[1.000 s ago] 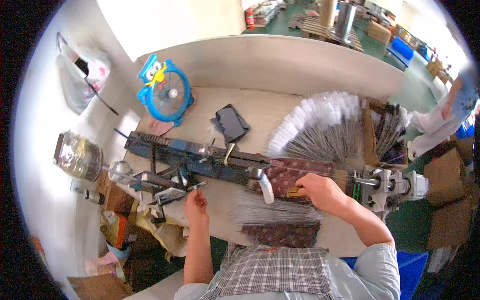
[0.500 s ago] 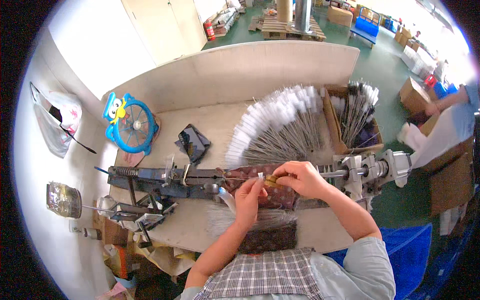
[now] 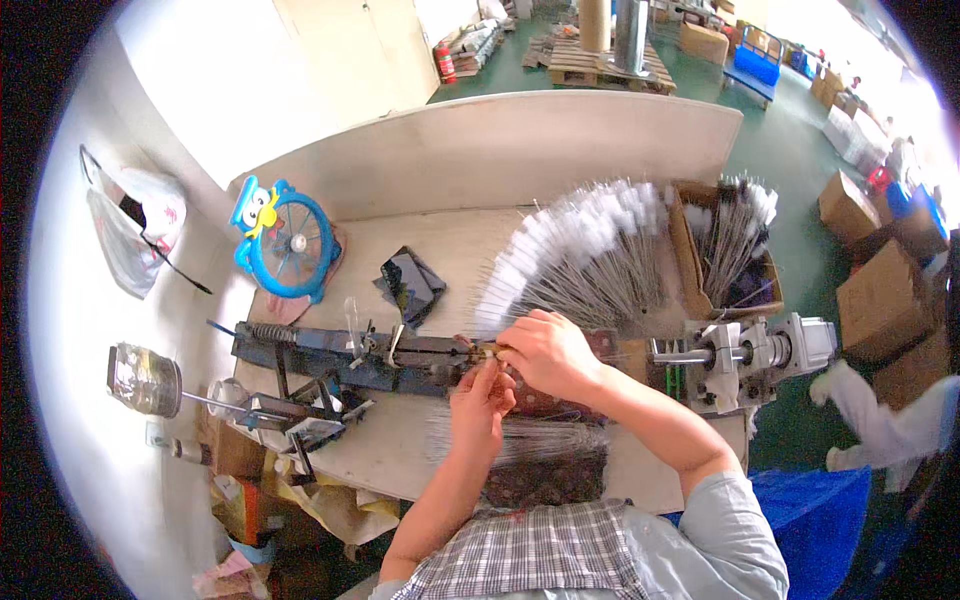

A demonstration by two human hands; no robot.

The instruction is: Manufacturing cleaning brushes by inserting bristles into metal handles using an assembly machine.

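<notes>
Both my hands meet over the middle of the long dark machine rail point(image 3: 415, 350) on the bench. My right hand point(image 3: 552, 355) is closed round a small brownish-yellow round piece point(image 3: 488, 351), which sits at the end of the rail's thin rod. Just below it, my left hand point(image 3: 480, 405) has its fingertips pinched together against that piece; whatever lies between them is hidden. Beneath my hands is a dark red spotted cloth point(image 3: 530, 401). A bundle of thin wires point(image 3: 550, 440) lies close to my left wrist.
Many white-tipped wire brushes point(image 3: 570, 250) fan out behind my hands, beside a cardboard box point(image 3: 695, 270) of more brushes. A motor-driven shaft point(image 3: 685, 357) stands to the right. Further left are a blue toy-shaped fan point(image 3: 290, 245), a dark folded packet point(image 3: 412, 285) and a crank frame point(image 3: 300, 415).
My right hand has moved left along the rail with the round piece, up to the rod's end. The small white tip at my left fingertips no longer shows. The view has shifted slightly.
</notes>
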